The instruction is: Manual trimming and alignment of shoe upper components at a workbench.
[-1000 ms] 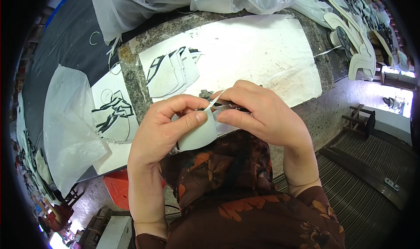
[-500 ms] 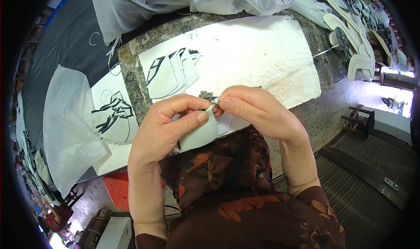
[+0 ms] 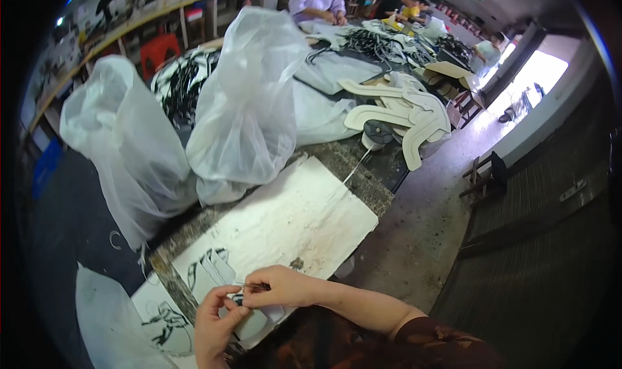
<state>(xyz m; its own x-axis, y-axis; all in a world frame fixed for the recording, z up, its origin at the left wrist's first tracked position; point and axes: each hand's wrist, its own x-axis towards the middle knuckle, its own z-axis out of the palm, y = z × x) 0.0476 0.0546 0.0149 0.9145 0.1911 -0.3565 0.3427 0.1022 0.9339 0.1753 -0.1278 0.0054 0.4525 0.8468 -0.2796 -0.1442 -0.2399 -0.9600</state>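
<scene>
My left hand point(image 3: 219, 322) pinches a pale, curved flat piece point(image 3: 251, 326) with a dark strip near its top edge. Close against it, my right hand point(image 3: 277, 287) has its fingers closed on a thin dark metal tool point(image 3: 249, 285), whose kind is too small to make out. Both hands meet over the near edge of a white board point(image 3: 291, 223). Just beyond my left hand, a fanned stack of similar pale pieces point(image 3: 208, 269) with dark strips lies on the board. More strapped pieces point(image 3: 167, 325) are spread to the left.
Big translucent plastic bags point(image 3: 249, 103) stand behind the board. At its far right are a spool point(image 3: 377, 134) with white tape and a heap of cream curved cutouts point(image 3: 408, 106). A person point(image 3: 316, 1) in a light purple top sits across the table. A stool point(image 3: 484, 176) stands right.
The view has swung up and rightward, so the room and other people now show. My hands sit lower in the picture, still together at the pale piece.
</scene>
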